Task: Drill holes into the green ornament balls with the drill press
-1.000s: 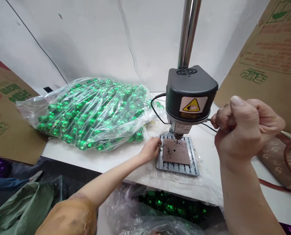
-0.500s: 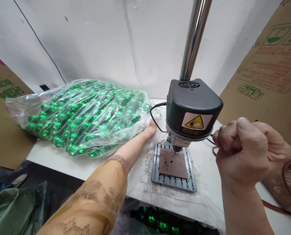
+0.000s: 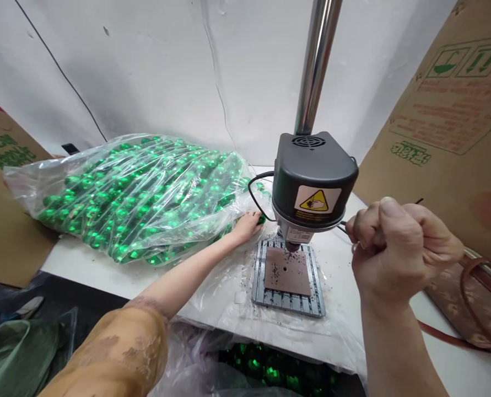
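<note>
My left hand (image 3: 247,227) is at the mouth of the clear bag, left of the drill press, its fingers closed over a shiny green faceted ball (image 3: 262,219) that shows partly past the fingertips. Many more such balls fill the clear plastic bag (image 3: 146,198). My right hand (image 3: 396,248) is raised in a fist just right of the black drill press head (image 3: 313,176); whatever it grips is hidden. Under the head, a brown square plate (image 3: 289,278) with a small dark hole lies on the slotted grey base (image 3: 286,305), scattered with dark shavings.
A steel column (image 3: 317,60) rises behind the press head. Cardboard boxes stand at the right (image 3: 447,121) and the left (image 3: 14,220). Below the table edge, an open plastic bag holds green balls (image 3: 270,369). A brown hose (image 3: 443,333) lies at the right.
My left hand has drawn back toward me from behind the press, and a green ball now shows in its fingers. The right fist stays beside the press head. The view has shifted slightly.
</note>
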Demonstrator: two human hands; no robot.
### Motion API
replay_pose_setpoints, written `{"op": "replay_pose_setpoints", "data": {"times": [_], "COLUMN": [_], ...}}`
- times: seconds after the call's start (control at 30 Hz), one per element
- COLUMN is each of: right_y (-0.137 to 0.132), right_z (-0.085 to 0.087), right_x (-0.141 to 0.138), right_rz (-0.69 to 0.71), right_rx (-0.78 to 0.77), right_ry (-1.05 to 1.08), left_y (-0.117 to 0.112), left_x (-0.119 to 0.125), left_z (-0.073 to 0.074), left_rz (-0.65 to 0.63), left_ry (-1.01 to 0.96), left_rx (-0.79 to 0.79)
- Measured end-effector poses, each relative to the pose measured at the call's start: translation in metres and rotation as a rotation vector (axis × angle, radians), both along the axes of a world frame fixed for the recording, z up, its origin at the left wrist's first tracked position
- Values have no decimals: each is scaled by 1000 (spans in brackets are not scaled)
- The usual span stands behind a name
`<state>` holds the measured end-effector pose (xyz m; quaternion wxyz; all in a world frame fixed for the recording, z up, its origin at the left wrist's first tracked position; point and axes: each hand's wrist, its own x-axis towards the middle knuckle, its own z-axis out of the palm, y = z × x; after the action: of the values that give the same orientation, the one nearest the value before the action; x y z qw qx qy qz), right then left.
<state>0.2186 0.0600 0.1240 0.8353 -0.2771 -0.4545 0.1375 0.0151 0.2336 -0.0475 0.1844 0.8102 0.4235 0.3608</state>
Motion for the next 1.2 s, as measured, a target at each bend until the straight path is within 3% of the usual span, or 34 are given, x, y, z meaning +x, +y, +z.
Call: {"op": "replay_pose_setpoints", "data": {"times": [0.17, 0.3, 0.37, 0.5, 0.63, 0.73, 0.8, 0.93, 1.2], "right_y": [1, 1, 0, -2, -2, -1, -1, 1, 3], "right_z": [-2, -2, -3, -4, -5, -4, -4, -6, -10], "right_x": [1, 1, 1, 3, 4, 3, 3, 4, 6], "right_rz": [-3, -5, -10, -3, -3, 2, 7, 0, 12], "right_rx": [44, 39, 15, -5, 1, 12, 21, 37, 59], "right_ry": [-12, -7, -2, -7, 3, 18, 24, 13, -20], "left_y": [-39, -52, -55, -69, -93, -111, -121, -135, -127], "left_x": [-30, -37, -36, -30, -26, -22, -18, -9, 10], "left_z": [5, 3, 3, 11, 27, 34, 34, 24, -5], "left_rz": [-85, -97, -86, -36, -104, -169, -141, -91, -198], "left_ry": [170, 302, 253, -205, -805, -1023, -983, -753, -665], "left_rx": [14, -35, -73, -205, -656, -903, -898, -738, -673]}}
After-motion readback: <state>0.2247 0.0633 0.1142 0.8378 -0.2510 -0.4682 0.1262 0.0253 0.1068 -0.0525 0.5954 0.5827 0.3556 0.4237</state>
